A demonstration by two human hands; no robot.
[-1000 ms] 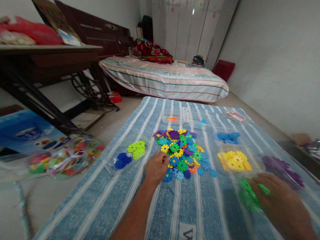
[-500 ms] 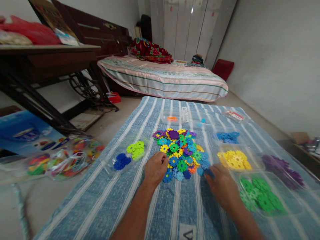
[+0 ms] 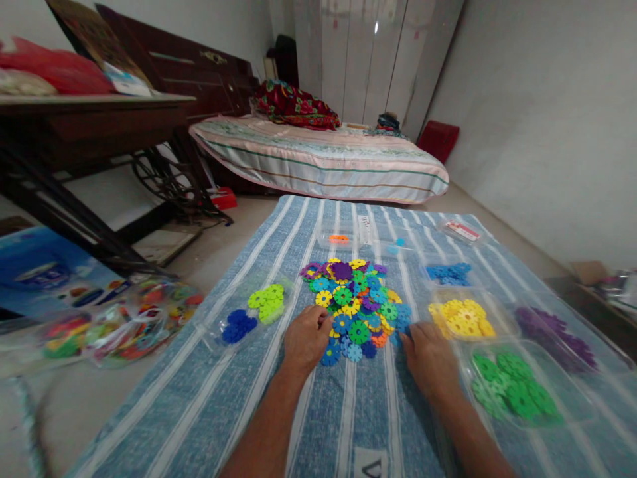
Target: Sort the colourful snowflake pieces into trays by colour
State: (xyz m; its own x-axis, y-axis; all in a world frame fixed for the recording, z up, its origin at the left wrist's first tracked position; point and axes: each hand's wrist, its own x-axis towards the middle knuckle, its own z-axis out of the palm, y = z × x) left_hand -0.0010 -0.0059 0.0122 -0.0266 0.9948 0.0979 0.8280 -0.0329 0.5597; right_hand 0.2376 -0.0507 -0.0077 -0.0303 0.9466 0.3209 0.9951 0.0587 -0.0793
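A heap of colourful plastic snowflake discs [image 3: 357, 330] lies in the middle of the striped cloth [image 3: 239, 398]. At its left edge is my left hand [image 3: 307, 337], its fingers curled closed; whatever they may hold is hidden. My right hand [image 3: 432, 358] is at the heap's right edge, fingers bent inward beside some blue discs [image 3: 396, 338]. Its fingertips are partly hidden, so I cannot make out what is in them. Left of the heap, a clear tray holds dark blue discs [image 3: 239, 326] and lime green discs [image 3: 267, 303].
On the right, clear boxes hold blue discs [image 3: 449, 273], yellow discs [image 3: 460, 318], green discs [image 3: 517, 385] and purple discs [image 3: 555, 335]. Behind the heap, another box has orange discs [image 3: 339, 239] and light blue discs [image 3: 397, 245]. A clear lid [image 3: 462, 231] lies at the far right.
My right hand has shifted slightly, and the blue disc at its fingertips no longer shows. My left hand stays at the heap. The whole view has moved a little.
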